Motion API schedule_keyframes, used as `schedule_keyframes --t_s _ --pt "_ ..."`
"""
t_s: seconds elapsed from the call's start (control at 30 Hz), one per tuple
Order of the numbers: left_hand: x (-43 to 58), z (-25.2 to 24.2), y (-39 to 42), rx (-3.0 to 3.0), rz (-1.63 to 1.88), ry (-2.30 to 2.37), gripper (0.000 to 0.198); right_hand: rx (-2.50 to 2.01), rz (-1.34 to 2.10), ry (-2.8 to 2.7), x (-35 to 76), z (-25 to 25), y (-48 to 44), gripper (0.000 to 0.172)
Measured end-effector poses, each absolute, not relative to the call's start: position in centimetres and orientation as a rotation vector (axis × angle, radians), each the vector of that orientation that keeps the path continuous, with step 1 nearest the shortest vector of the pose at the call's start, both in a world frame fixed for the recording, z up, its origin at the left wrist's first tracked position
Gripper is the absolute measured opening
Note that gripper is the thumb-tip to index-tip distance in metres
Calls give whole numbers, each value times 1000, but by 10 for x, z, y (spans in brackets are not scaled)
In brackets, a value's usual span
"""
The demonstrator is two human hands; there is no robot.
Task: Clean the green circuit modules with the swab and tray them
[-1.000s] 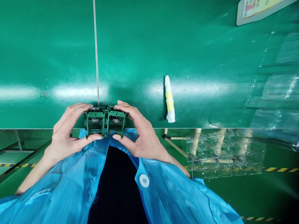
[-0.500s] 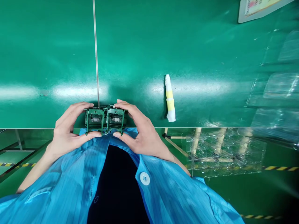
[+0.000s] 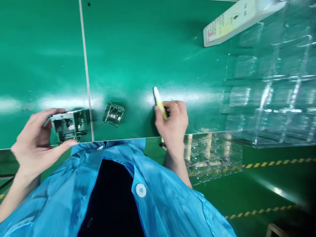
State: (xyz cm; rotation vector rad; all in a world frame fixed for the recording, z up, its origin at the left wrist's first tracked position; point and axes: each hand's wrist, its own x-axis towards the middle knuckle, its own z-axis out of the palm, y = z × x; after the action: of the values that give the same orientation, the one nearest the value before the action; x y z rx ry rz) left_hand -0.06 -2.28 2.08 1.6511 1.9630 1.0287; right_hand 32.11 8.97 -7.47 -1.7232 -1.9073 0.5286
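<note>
My left hand [image 3: 41, 138] grips a dark green, open-framed boxy part [image 3: 70, 126] with metal bits inside, thumb below and fingers above, at the table's front edge. A second green framed part [image 3: 113, 114] rests slightly turned on the table, between my hands and touched by neither. On the right, my right hand [image 3: 174, 120] is closed around the lower portion of a slim white stick with a yellow band [image 3: 159, 100]. Its white tip points away from me and leftward; its lower end is hidden by my fingers. What the stick is exactly, I cannot tell.
A white labelled bottle [image 3: 228, 24] is at the back right of the green table [image 3: 138, 42]. Clear plastic trays [image 3: 266, 89] lie along the right side. More clear trays [image 3: 214, 158] sit on a rack below the edge. A pale seam [image 3: 85, 59] crosses the tabletop.
Both hands held the two green parts side by side. My left hand has moved left with one; the other now lies on the table. My right hand has moved right and taken the stick.
</note>
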Motion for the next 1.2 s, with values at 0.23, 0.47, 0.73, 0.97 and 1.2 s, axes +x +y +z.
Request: schedule_keyframes --t_s 0.23,0.47,0.73,0.97,1.2 --pt "9 18 -18 1804 1001 1764 75 -1487 599 -1764 333 -63 101 11" --pt "12 18 -18 1851 1017 1738 68 -747 829 -2171 283 14 67 25" --pt "14 22 -18 1866 1000 1749 67 -617 838 -2333 268 14 68 21" --pt "13 21 -17 1883 1003 1737 71 -647 774 -2326 264 14 68 20" --pt "9 20 -19 1859 1040 1742 83 -936 639 -2087 276 4 78 26"
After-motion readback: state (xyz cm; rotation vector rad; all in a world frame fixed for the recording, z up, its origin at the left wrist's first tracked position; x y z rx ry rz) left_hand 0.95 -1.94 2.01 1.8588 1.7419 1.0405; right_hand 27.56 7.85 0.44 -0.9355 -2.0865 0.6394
